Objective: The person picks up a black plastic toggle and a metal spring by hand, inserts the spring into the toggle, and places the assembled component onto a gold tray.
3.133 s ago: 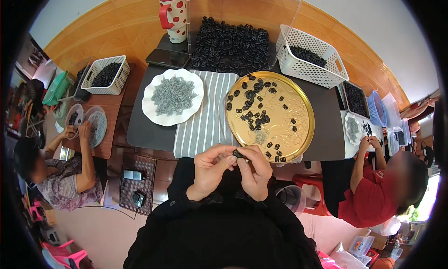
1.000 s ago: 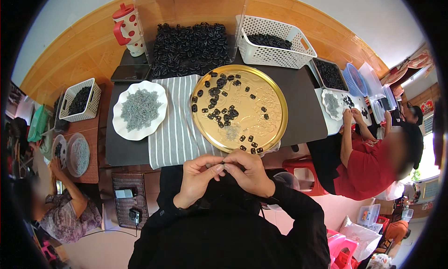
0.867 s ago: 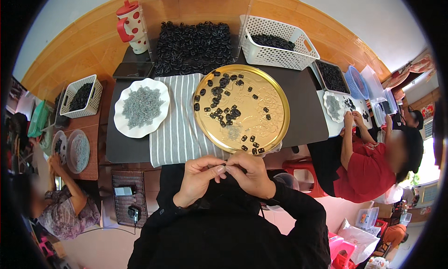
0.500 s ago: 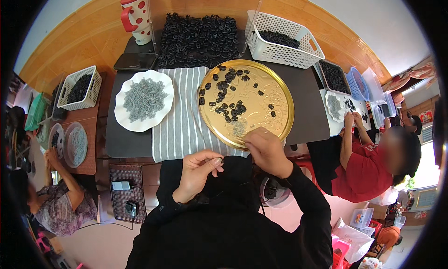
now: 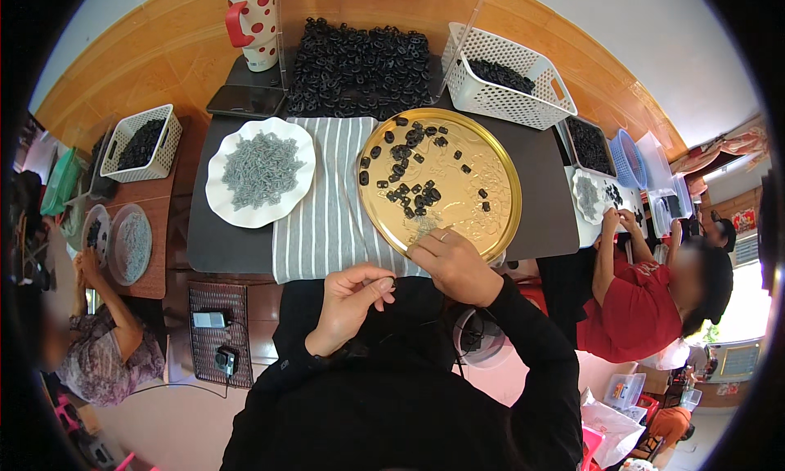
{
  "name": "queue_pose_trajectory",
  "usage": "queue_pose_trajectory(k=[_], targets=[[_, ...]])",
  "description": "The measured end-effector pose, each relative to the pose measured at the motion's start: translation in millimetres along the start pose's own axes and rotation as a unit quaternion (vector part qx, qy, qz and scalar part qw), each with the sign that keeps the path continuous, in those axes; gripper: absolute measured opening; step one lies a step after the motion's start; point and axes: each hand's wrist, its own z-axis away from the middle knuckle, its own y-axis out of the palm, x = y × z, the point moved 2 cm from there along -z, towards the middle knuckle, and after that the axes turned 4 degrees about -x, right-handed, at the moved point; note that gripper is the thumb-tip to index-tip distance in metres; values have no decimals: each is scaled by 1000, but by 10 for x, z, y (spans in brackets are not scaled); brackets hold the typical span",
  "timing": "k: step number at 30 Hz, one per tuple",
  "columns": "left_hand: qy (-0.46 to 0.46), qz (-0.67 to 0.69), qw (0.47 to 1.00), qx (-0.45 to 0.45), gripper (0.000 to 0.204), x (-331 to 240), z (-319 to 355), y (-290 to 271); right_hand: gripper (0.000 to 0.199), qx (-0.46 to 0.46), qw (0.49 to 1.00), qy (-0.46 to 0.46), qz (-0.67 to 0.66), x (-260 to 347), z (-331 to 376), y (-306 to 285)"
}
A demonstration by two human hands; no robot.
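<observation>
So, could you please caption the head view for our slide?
Right hand reaches onto gold tray; left hand pinches a small black piece.

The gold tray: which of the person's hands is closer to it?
Right. The right hand rests on the gold tray's near rim; the left hand is off it, below its near-left edge.

Two hands of the wearer are seen, a left hand (image 5: 347, 299) and a right hand (image 5: 455, 264), and two other people are seated, one at the left (image 5: 106, 340) and one in red at the right (image 5: 646, 299). One round golden tray (image 5: 491, 217), one white scalloped plate (image 5: 237, 213) of grey pieces, one striped cloth (image 5: 327, 217), one red spotted jug (image 5: 253, 21) and one dark phone (image 5: 245, 100) are counted on the tabletop (image 5: 548, 185). Two white slotted baskets (image 5: 507, 103) (image 5: 139, 144) of black pieces are counted, along with one large heap of black pieces (image 5: 360, 66); the loose black pieces on the tray are too many and too small to be counted exactly.
</observation>
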Motion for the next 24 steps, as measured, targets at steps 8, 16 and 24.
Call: queue_pose_trajectory(k=[8,16,24], targets=[[25,21,999,-29,13,2,-35,32,14,4,998,25,52,-96,-13,49],[39,28,998,-29,16,5,-48,132,10,-177,893,202,-361,166,121,73],[56,6,998,-18,16,-29,-28,182,10,-274,816,258,-439,353,159,328]])
